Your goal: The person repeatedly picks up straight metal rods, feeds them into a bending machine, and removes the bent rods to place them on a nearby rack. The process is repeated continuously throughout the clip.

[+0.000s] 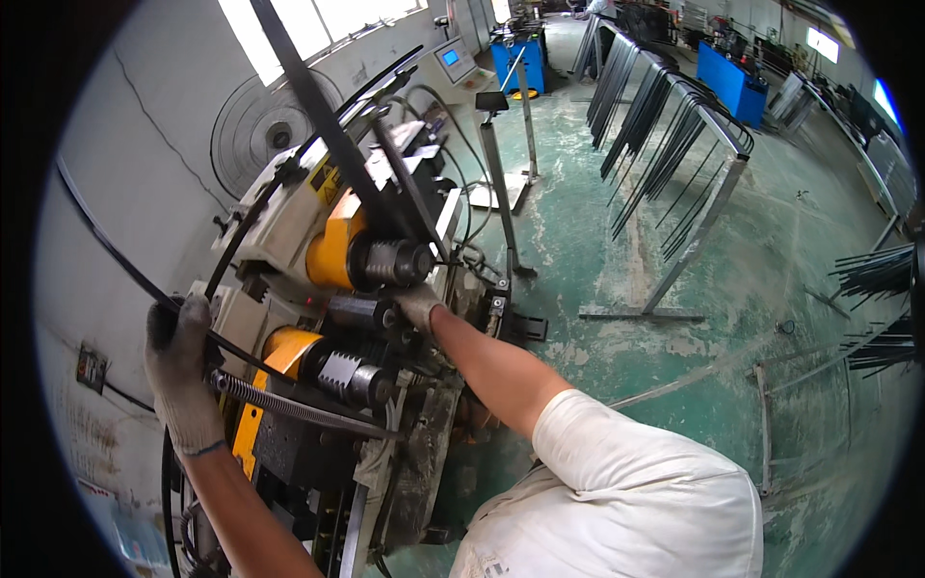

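Note:
My left hand (181, 361), in a worn knitted glove, is closed round a long thin dark metal bar (118, 255). The bar slopes from the upper left past my fingers into the machine. In front of me stands a bending machine (249, 223) with yellow-housed rollers, an upper roller (390, 261) and a lower roller (349, 378). My right hand (420, 306), also gloved, reaches into the machine at the right of these rollers. Its fingers are hidden behind the machine parts, so what they touch cannot be seen. A coil spring (279, 403) lies below the bar.
A thick dark beam (313, 101) rises across the machine's top. Behind it are a round fan (275, 133) and a control panel (453, 60). To the right, a metal rack (708, 207) carries many dark rods, with blue cabinets (730, 82) beyond. More rod bundles (877, 275) sit at far right.

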`<state>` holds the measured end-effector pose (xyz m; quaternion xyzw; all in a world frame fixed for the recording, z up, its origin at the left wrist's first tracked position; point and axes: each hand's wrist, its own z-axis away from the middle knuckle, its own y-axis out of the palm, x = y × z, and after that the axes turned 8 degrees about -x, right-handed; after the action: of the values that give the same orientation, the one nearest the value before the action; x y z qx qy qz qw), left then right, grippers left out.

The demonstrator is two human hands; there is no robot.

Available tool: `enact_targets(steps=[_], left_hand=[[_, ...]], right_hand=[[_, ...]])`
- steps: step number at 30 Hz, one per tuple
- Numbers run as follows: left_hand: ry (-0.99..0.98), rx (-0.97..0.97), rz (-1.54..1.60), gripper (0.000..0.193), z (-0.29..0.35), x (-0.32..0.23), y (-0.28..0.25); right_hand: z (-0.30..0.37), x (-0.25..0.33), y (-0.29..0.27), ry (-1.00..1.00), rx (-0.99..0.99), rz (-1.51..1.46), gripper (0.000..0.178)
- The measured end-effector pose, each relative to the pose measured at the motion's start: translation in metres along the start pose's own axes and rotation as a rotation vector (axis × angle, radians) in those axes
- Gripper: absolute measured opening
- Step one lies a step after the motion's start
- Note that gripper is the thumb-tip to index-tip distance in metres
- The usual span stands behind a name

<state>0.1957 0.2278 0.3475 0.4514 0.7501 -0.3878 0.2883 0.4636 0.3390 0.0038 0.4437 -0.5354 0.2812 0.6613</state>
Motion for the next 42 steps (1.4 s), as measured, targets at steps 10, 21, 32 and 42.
enact_targets(steps=[10,21,32,42], left_hand=[[-0.030,-0.033,0.168,0.023,-0.014,0.030,0.005],[-0.053,-0.032,0.149,0.024,-0.007,0.018,0.004],[0.021,0.001,-0.063,0.032,-0.014,0.006,-0.004],[0.123,-0.203,-0.091,0.041,-0.026,-0.035,0.007]], right_hand=[[-0.003,0.006,-0.008,-0.059,0.062,0.153,0.050],[0.005,0.010,-0.004,0.002,0.050,0.120,0.044],[0.005,0.011,0.000,0.069,0.019,-0.046,0.050],[-0.021,-0.016,-0.001,0.065,0.050,-0.030,0.052]])
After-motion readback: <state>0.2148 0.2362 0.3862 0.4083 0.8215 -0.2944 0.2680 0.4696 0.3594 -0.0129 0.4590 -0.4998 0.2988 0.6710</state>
